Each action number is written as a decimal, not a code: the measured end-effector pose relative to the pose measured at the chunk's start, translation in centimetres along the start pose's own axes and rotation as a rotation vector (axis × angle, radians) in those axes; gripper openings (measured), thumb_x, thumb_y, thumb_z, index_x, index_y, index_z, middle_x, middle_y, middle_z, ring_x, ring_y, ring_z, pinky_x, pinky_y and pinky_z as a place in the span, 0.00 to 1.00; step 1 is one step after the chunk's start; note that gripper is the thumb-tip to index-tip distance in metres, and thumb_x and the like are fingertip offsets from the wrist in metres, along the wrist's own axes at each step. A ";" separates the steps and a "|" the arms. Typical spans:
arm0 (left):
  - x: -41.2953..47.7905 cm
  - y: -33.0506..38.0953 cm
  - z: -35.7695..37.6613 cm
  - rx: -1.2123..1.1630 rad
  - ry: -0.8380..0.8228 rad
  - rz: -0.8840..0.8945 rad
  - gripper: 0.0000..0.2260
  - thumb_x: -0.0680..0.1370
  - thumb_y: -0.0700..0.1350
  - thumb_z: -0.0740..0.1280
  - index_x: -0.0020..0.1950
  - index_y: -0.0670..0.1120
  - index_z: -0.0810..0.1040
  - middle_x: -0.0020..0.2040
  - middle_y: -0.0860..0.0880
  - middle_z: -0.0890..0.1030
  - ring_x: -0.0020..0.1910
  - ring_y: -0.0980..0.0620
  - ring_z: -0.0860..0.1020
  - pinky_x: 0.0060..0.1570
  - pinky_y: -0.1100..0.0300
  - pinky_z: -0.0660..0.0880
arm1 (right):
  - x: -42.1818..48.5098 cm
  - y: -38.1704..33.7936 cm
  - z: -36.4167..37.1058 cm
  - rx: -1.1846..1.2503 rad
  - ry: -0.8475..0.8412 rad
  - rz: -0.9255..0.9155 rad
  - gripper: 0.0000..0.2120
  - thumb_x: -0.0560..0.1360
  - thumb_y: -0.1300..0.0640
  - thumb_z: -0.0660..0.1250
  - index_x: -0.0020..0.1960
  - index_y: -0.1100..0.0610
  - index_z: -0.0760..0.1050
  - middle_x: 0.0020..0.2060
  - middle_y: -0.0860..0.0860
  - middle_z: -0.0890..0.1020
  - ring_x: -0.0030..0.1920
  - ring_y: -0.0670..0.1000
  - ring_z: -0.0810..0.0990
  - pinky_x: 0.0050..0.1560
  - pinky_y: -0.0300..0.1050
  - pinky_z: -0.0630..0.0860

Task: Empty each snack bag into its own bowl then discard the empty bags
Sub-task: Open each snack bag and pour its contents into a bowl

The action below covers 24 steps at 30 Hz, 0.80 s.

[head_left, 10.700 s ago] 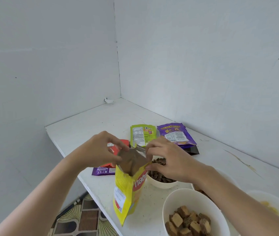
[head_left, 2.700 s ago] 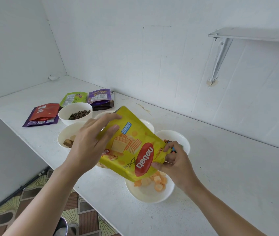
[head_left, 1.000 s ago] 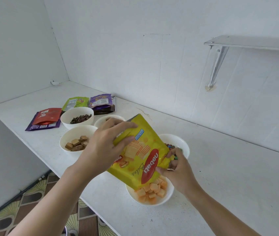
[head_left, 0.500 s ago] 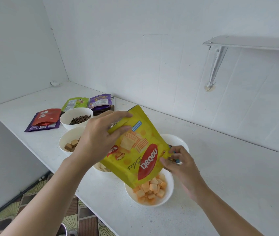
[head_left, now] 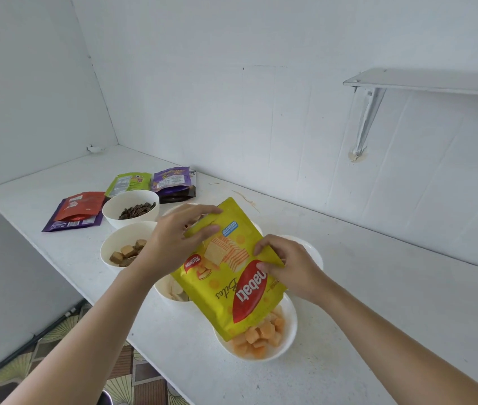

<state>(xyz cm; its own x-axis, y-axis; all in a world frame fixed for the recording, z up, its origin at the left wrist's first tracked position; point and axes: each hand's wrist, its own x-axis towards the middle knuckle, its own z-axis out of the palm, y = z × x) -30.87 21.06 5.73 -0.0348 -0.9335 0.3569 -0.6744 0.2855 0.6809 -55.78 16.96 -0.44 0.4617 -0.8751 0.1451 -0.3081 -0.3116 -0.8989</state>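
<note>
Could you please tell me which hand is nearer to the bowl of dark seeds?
Left. The left hand grips the yellow bag just right of the seed bowl; the right hand pinches the bag's opposite edge, farther away.

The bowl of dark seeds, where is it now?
In the head view, the bowl of dark seeds stands left of centre on the counter, right of the red bag, with the bowl of brown wafers in front.

I've got plain white walls (head_left: 232,83) meeting in a corner, evenly lit. A white counter (head_left: 378,302) runs beneath them. Upper right, a white shelf (head_left: 436,81) on its angled bracket (head_left: 367,118). Lower left, patterned floor tiles (head_left: 144,372), a dark cable (head_left: 27,344) crossing.
</note>
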 end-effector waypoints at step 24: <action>-1.9 1.6 4.8 -0.452 0.151 -0.199 0.11 0.79 0.40 0.71 0.54 0.56 0.83 0.51 0.58 0.84 0.46 0.51 0.85 0.40 0.45 0.84 | -0.6 -1.6 -2.1 0.376 0.482 0.022 0.10 0.76 0.68 0.71 0.50 0.55 0.75 0.51 0.47 0.86 0.51 0.50 0.86 0.45 0.50 0.83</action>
<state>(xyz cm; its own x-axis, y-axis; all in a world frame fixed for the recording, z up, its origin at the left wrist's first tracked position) -35.46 22.23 3.09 0.1908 -0.9472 0.2579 -0.2696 0.2021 0.9415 -57.29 17.18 1.76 0.0031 -0.9763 0.2164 0.0423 -0.2160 -0.9755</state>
